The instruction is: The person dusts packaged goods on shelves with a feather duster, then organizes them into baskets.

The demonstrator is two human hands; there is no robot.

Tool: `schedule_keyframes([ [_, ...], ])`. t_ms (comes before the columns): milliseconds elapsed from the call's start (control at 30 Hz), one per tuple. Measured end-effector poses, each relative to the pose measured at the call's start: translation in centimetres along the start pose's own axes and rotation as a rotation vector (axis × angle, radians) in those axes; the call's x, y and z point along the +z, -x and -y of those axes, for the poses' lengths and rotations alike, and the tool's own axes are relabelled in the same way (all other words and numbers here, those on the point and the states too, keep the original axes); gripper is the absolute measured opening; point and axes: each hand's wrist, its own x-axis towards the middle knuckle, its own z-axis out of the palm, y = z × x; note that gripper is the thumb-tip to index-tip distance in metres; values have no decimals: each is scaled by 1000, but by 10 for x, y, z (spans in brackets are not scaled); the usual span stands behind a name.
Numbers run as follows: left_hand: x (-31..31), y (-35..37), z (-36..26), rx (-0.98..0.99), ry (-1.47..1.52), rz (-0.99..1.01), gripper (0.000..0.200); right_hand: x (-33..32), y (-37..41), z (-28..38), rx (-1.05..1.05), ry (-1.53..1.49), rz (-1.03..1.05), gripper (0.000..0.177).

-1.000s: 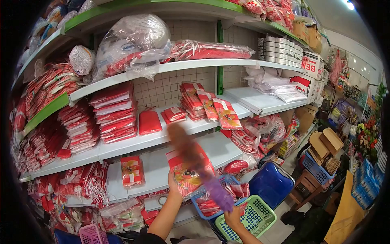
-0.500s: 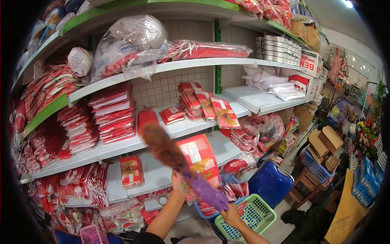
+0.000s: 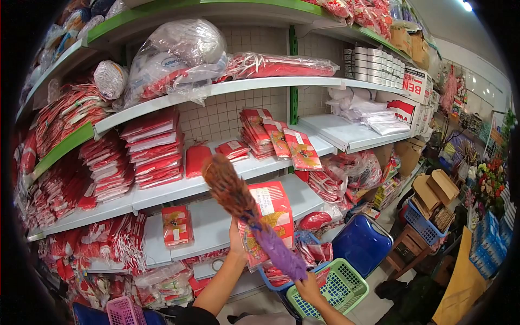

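My left hand [image 3: 236,239] grips the left edge of a red and yellow packet [image 3: 282,212] with a white label, held in front of the lower shelf. My right hand [image 3: 307,286] is closed around the lower end of a feather duster [image 3: 260,230], brown at its tip and purple near the hand. The duster slants up to the left across the packet and hides part of it. Behind its tip is the middle shelf [image 3: 200,184], which bears stacks of red packets [image 3: 154,151]. Another red packet [image 3: 177,226] lies on the lower shelf to the left.
A green basket [image 3: 338,287], a blue chair [image 3: 362,242] and a pink basket [image 3: 125,311] stand low in front of the shelving. Farther right are a wooden stool [image 3: 410,246] with a blue crate [image 3: 425,222] and a yellow board [image 3: 457,276]. A plastic-wrapped bundle [image 3: 173,59] rests above.
The duster's brown tip has shifted right and slightly up, and it looks less blurred. Both hands keep their hold. The whole view has shifted slightly.
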Motion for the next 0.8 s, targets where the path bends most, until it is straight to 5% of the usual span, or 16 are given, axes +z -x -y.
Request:
schedule_keyframes([
  [100,-77,-18,13,17,-10,-87,45,11,13,-10,-19,93,37,18],
  [167,-67,-18,4,18,7,-29,45,-1,17,-1,-3,218,-3,20],
  [267,-36,-10,-9,-7,18,44,46,-17,10,10,254,26,-50,21],
  [400,-95,-25,-6,-58,-12,168,46,-21,18,-3,-124,359,-11,23],
  [500,9,4,-19,-91,286,180,70,-18,12,-37,43,301,-138,24],
  [600,41,17,-19,-62,-27,-13,70,-31,-17,-32,189,-83,-380,26],
  [700,16,16,-9,-160,-84,-90,57,-48,-35,15,521,-747,-169,34],
  [733,3,13,-2,-167,-130,-144,53,-49,-38,-1,518,-1013,54,41],
  [800,-15,12,9,-283,-177,-152,44,-38,-44,25,438,-1151,-2,44],
])
